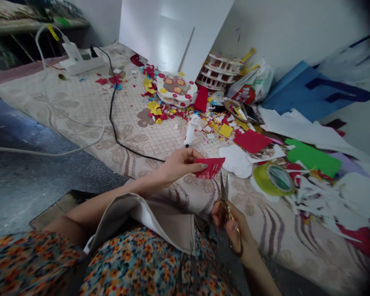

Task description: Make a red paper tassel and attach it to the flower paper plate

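We have a table (132, 131) under a pale patterned cloth, set against a grey wall (253, 28), with a speckled dark floor (15, 185) at left. A white panel (163, 33) leans at the back.

Our left hand (177, 164) pinches a red fringed piece (212, 166) between thumb and fingers, above the table's near edge. Our right hand (236, 230) grips scissors (224, 201), fingers in the handles, blades parted and pointing up near the piece's right end; we can't tell if they touch it.

Partly hidden: the handle loops, behind our fingers, and the black cord (112, 107), whose run we lose at the left forearm. Top right corner is dark and blurred. Small scraps too mixed to sort.

Around: a white glue gun (190, 130) sits just beyond the left hand, a round white stand (177, 92) behind it, a tiered stand (220, 72) farther back. Right side is crowded: white cutout (236, 160), red sheet (253, 141), yellow-green tape roll (273, 179), green sheet (313, 158), white offcuts (317, 197), with a plastic bag (254, 84) and blue bag (317, 90) by the wall. Power strip (83, 65) back left.
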